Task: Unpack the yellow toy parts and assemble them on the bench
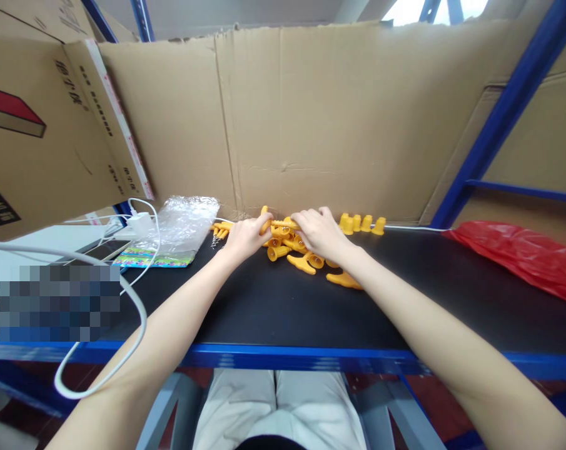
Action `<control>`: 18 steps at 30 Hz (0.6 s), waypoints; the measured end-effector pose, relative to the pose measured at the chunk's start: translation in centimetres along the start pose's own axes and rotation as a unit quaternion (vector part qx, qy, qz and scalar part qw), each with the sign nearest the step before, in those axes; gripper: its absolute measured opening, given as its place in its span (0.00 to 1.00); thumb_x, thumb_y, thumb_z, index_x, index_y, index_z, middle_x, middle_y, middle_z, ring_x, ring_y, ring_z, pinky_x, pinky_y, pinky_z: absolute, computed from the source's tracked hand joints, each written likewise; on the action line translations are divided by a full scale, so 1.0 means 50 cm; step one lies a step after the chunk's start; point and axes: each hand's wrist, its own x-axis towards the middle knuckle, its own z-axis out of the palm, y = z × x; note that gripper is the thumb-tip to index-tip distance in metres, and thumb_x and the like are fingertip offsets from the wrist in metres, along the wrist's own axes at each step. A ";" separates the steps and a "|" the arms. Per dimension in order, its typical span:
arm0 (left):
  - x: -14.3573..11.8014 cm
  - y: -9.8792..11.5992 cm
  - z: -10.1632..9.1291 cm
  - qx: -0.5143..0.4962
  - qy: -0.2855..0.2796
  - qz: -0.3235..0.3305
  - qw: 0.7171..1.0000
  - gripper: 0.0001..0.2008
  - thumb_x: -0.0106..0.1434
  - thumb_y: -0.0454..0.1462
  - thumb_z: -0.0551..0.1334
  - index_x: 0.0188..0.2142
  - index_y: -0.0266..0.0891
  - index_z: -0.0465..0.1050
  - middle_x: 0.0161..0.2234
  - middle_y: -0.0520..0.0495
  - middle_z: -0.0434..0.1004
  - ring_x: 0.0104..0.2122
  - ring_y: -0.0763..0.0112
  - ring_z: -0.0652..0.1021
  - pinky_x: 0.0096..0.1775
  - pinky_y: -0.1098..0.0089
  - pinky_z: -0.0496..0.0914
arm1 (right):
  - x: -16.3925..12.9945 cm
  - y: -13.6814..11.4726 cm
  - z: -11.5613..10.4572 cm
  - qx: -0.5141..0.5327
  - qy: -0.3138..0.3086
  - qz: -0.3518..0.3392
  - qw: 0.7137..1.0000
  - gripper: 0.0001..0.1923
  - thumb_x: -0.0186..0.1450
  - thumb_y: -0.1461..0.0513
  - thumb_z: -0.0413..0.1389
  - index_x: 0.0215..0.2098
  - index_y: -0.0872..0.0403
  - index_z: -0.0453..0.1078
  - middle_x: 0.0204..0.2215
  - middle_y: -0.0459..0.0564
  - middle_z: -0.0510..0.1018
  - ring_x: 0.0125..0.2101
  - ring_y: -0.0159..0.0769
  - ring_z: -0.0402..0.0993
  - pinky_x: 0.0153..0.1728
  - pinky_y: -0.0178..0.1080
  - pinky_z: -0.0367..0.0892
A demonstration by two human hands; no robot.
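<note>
My left hand (246,239) is closed on the left end of a yellow plastic handle with a thin rod (279,223). The rod runs level across to my right hand (319,232), whose fingers close around its other end. What exactly the right fingertips grip is partly hidden by the hand. Below and behind them lies a pile of yellow plastic cups (277,252), overlapping one another. Nearer to me are a curved yellow handle piece (301,264) and another curved yellow piece (343,279), partly behind my right forearm.
Several yellow cups (366,224) stand in a row at the back right. More thin yellow parts (222,229) lie left of my left hand, beside a clear plastic bag (182,222). A white cable (139,306) loops over my left forearm. Red plastic (517,256) lies right; cardboard (358,125) walls the back.
</note>
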 end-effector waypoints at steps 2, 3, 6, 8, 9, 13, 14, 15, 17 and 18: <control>0.000 -0.003 0.003 0.002 0.001 0.004 1.000 0.16 0.61 0.40 0.55 0.49 0.44 0.68 0.36 0.47 0.79 0.34 0.64 0.78 0.34 0.69 0.67 | -0.002 0.003 0.005 0.019 -0.001 -0.017 1.000 0.15 0.68 0.63 0.43 0.48 0.60 0.64 0.40 0.58 0.74 0.38 0.42 0.66 0.38 0.41 0.48; 0.000 -0.004 0.004 0.001 0.002 0.005 1.000 0.16 0.61 0.40 0.54 0.49 0.44 0.68 0.37 0.47 0.79 0.34 0.64 0.78 0.34 0.69 0.67 | -0.002 0.003 0.008 0.026 -0.002 -0.018 0.999 0.15 0.68 0.62 0.42 0.49 0.60 0.63 0.41 0.58 0.74 0.39 0.42 0.66 0.38 0.41 0.48; -0.001 -0.005 0.005 -0.002 0.003 0.000 1.000 0.16 0.62 0.40 0.54 0.49 0.44 0.68 0.37 0.46 0.79 0.34 0.63 0.78 0.35 0.68 0.67 | -0.002 0.004 0.010 0.023 -0.008 -0.005 1.000 0.16 0.69 0.63 0.41 0.49 0.59 0.64 0.40 0.58 0.74 0.39 0.42 0.65 0.39 0.42 0.49; -0.001 -0.008 0.004 0.002 0.003 -0.013 1.000 0.16 0.62 0.40 0.54 0.48 0.44 0.68 0.35 0.45 0.79 0.33 0.63 0.78 0.35 0.68 0.68 | -0.001 0.008 0.008 0.004 -0.007 0.007 1.000 0.14 0.67 0.65 0.42 0.47 0.59 0.65 0.39 0.57 0.73 0.39 0.42 0.65 0.39 0.43 0.48; -0.001 -0.012 0.003 0.006 0.004 -0.023 1.000 0.16 0.62 0.40 0.54 0.48 0.43 0.68 0.34 0.45 0.79 0.33 0.63 0.78 0.35 0.68 0.68 | -0.001 0.012 0.006 -0.005 -0.002 0.016 1.000 0.14 0.67 0.66 0.42 0.46 0.58 0.65 0.39 0.57 0.73 0.39 0.42 0.65 0.39 0.43 0.48; 0.002 -0.052 0.007 0.020 0.006 -0.074 0.997 0.16 0.61 0.40 0.54 0.48 0.41 0.68 0.30 0.44 0.78 0.31 0.63 0.78 0.33 0.68 0.68 | -0.004 0.042 0.003 -0.019 0.034 0.067 0.997 0.13 0.65 0.66 0.43 0.45 0.57 0.65 0.40 0.57 0.73 0.40 0.43 0.64 0.41 0.44 0.48; 0.003 -0.067 0.010 0.021 0.008 -0.089 0.996 0.16 0.61 0.40 0.54 0.47 0.41 0.68 0.30 0.44 0.78 0.31 0.63 0.78 0.33 0.68 0.68 | -0.006 0.050 0.004 -0.017 0.041 0.080 0.996 0.12 0.65 0.65 0.44 0.44 0.57 0.65 0.40 0.57 0.73 0.40 0.44 0.64 0.41 0.45 0.48; 0.003 -0.082 0.013 0.024 0.010 -0.103 0.994 0.16 0.61 0.39 0.53 0.47 0.40 0.68 0.30 0.43 0.78 0.31 0.62 0.78 0.33 0.67 0.68 | -0.007 0.058 0.005 -0.014 0.045 0.090 0.995 0.12 0.66 0.64 0.45 0.44 0.57 0.65 0.40 0.57 0.73 0.41 0.44 0.64 0.41 0.45 0.48; 0.003 -0.112 0.020 0.028 0.018 -0.127 0.991 0.16 0.62 0.37 0.52 0.48 0.40 0.67 0.31 0.42 0.78 0.31 0.62 0.77 0.33 0.66 0.68 | -0.011 0.070 0.008 -0.010 0.043 0.104 0.994 0.11 0.65 0.63 0.45 0.44 0.57 0.64 0.39 0.56 0.73 0.41 0.44 0.64 0.42 0.45 0.48; 0.001 -0.126 0.024 0.033 0.024 -0.136 0.990 0.16 0.62 0.36 0.51 0.48 0.40 0.67 0.32 0.42 0.78 0.31 0.61 0.77 0.33 0.66 0.68 | -0.012 0.074 0.010 -0.009 0.039 0.108 0.993 0.11 0.65 0.63 0.46 0.44 0.57 0.64 0.39 0.57 0.73 0.41 0.44 0.64 0.42 0.45 0.48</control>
